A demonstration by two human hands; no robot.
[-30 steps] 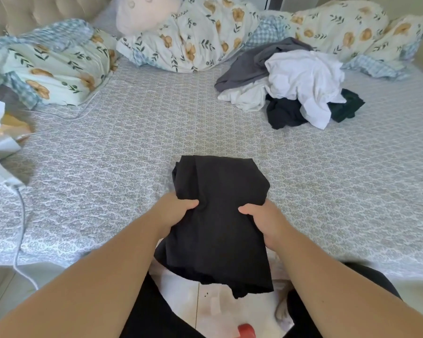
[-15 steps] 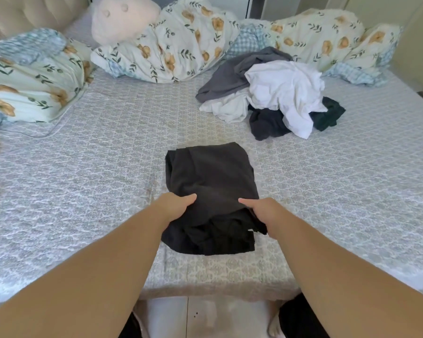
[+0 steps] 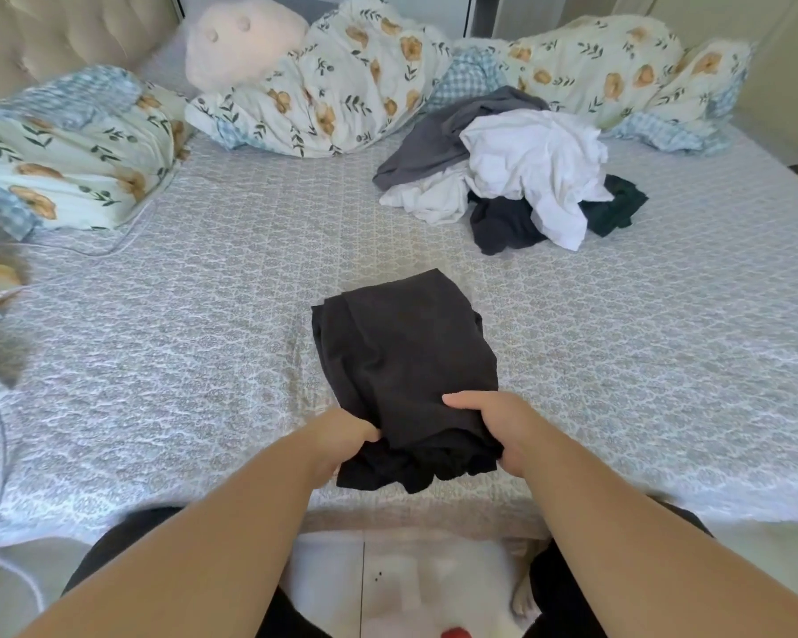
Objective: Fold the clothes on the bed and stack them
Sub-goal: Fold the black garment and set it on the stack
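A folded black garment [image 3: 401,361] lies on the patterned bed sheet [image 3: 180,352] near the bed's front edge. My left hand [image 3: 337,442] grips its near left corner, fingers curled under the bunched cloth. My right hand [image 3: 503,425] grips the near right side, thumb on top. Farther back on the right lies a loose pile of clothes [image 3: 521,177]: a white shirt on top, a grey piece behind it, dark pieces underneath.
Floral pillows and a rumpled floral duvet [image 3: 355,85] line the head of the bed, with a pale plush cushion [image 3: 240,43] among them. A white cable [image 3: 1,453] runs down the left edge. The floor shows below the bed's front edge.
The black garment came off the bed's edge and now lies fully on the sheet, its near end bunched under both hands. My hands slid to its near corners.
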